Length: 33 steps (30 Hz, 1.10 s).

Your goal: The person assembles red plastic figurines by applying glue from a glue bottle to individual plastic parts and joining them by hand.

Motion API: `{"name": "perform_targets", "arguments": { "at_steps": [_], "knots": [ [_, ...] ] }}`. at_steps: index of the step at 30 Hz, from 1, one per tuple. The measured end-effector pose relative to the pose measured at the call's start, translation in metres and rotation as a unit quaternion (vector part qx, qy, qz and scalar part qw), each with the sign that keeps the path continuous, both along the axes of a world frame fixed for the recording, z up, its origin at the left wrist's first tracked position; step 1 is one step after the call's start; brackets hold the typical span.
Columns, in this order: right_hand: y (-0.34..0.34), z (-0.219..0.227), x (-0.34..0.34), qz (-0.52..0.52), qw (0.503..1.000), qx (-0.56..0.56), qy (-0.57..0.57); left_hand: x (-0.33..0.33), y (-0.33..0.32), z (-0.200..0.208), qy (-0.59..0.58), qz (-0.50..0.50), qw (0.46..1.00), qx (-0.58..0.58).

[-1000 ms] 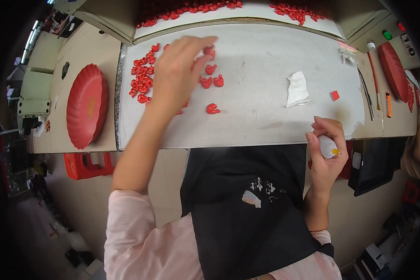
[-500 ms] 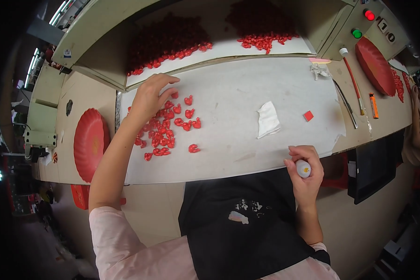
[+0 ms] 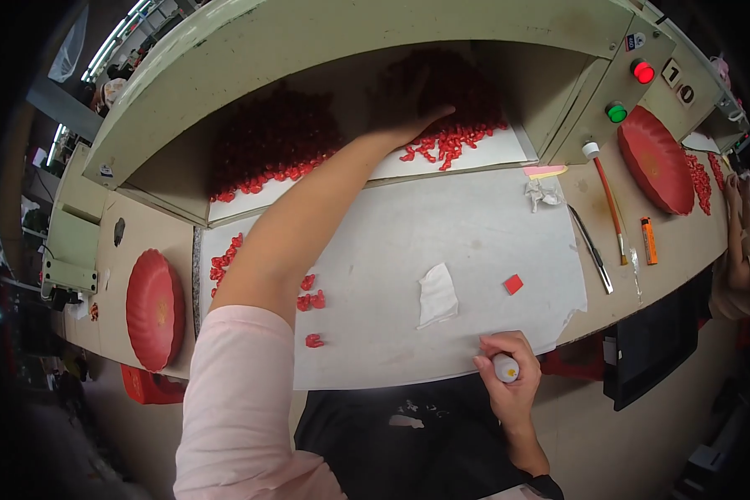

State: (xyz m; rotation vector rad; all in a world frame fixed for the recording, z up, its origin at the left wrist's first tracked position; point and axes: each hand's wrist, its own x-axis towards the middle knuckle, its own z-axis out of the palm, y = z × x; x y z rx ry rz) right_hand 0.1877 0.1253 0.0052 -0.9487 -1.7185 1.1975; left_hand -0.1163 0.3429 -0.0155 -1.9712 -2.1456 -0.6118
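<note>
My left hand reaches into the shaded box of the pale green machine, over the right-hand heap of small red pieces. Its thumb is stretched out; the other fingers are dim in the shadow and look spread, with nothing visible in them. My right hand is closed round a small white bottle with a yellow spot at its end, near the front edge of the white sheet. Loose red pieces lie on the sheet, partly hidden behind my left forearm.
A white cloth and a red square lie on the sheet. To the right are tweezers, a brush, an orange tube and a red dish. Another red dish stands left. The machine's front overhangs the box.
My left hand has gone from the loose red pieces on the sheet, forward and right, into the machine's box. The view has tilted up. My right hand keeps the bottle.
</note>
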Motion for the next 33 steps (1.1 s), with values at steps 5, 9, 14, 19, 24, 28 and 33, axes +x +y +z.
{"name": "perform_targets", "arguments": {
  "at_steps": [5, 9, 14, 19, 24, 28, 33],
  "knots": [
    [0.010, 0.004, 0.000, 0.022, 1.000, -0.018, 0.008, -0.032, 0.014, 0.012, -0.037, 0.005, 0.999, -0.039],
    [0.014, 0.000, 0.003, 0.013, 1.000, -0.018, 0.015, -0.024, -0.021, 0.023, -0.174, -0.123, 0.972, -0.102],
    [0.012, 0.000, -0.004, 0.032, 0.999, -0.016, 0.014, 0.020, -0.054, 0.024, -0.110, -0.105, 0.974, -0.171],
    [0.003, 0.000, -0.003, 0.017, 1.000, 0.008, 0.013, 0.031, -0.034, 0.011, -0.083, -0.017, 0.992, -0.089],
    [-0.004, 0.000, 0.000, 0.017, 1.000, -0.015, 0.003, -0.033, -0.037, 0.018, 0.020, 0.036, 0.999, -0.002],
    [-0.003, 0.002, -0.007, 0.037, 0.999, 0.004, -0.008, -0.107, -0.068, 0.026, 0.228, 0.153, 0.960, -0.062],
    [-0.008, 0.006, -0.012, 0.049, 0.999, 0.011, -0.015, -0.118, -0.091, 0.028, 0.129, -0.016, 0.988, -0.087]
  ]
}}
